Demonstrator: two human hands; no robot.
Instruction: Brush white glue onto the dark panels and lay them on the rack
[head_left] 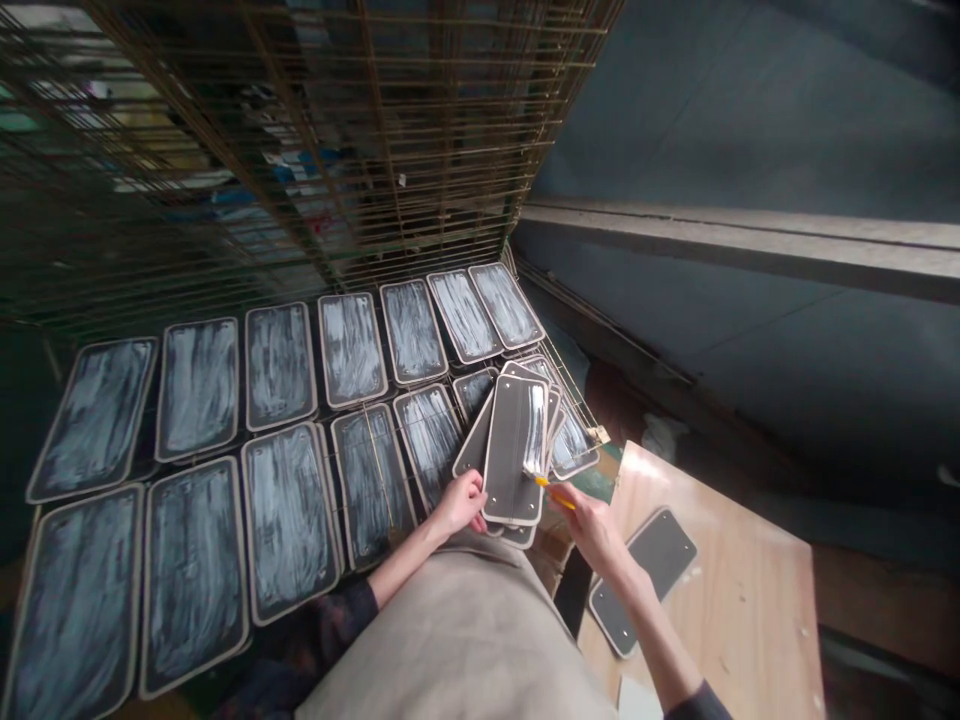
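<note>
My right hand [592,522] is closed round the yellow handle of a small brush [553,493]. The brush tip touches a dark grey rounded panel [508,450] with a pale rim and small rivets near its ends. A streak of white coating [535,425] runs down the panel's right side; the rest of its face is bare grey. This panel lies on top of a loose, fanned stack of similar panels. My left hand [461,503] grips the panel's lower left edge, fingers curled and partly hidden at the stack.
Two rows of white-smeared panels [199,385] lie on a wire rack [577,390] to the left. More wire shelves [450,120] rise behind. On the right, a bare grey panel [660,550] lies on a wooden board [750,600], before a blue-grey wall [765,120].
</note>
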